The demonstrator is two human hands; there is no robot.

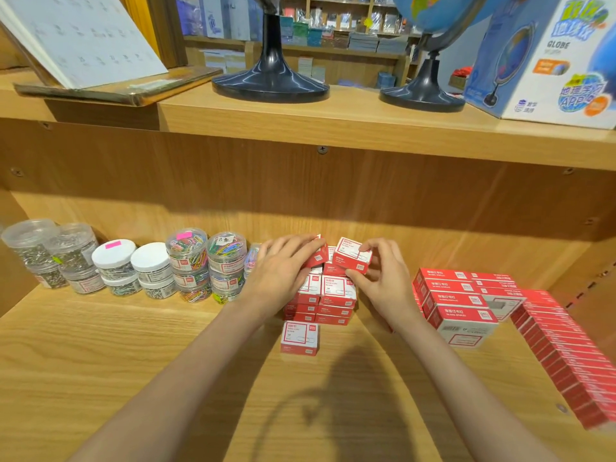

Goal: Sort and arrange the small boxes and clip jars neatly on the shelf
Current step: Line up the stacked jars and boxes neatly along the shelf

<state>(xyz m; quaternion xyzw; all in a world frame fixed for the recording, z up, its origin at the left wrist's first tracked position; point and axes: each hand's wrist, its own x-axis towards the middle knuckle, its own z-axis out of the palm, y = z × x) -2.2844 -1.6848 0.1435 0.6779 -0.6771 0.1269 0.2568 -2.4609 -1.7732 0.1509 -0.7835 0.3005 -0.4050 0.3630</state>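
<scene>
Red-and-white small boxes sit in a stack (328,298) at frame centre on the wooden shelf (133,355), stacked several layers high. Right hand (383,278) pinches one small box (353,260) between thumb and fingertips, holding it tilted above the stack's top right. Left hand (283,268) lies over the stack's upper left, fingers curled onto a top box (316,256); grip looks like a hold, palm side hidden. One loose box (300,338) stands alone just in front of the stack, lower centre, apart from both hands.

Clip jars (133,265) run in a row along the left of the frame, stacked two high: clear ones with silver clips at far left, white-lidded ones next, then coloured-clip jars (206,265) just beside the left hand. Bigger red staple boxes (460,301) are piled right of the right hand, and a long row of red boxes (566,358) runs down the right edge.

Upper shelf (333,125) carries two black globe stands (270,81), a globe carton (546,61) at upper right, and a calendar (76,38) at upper left.
</scene>
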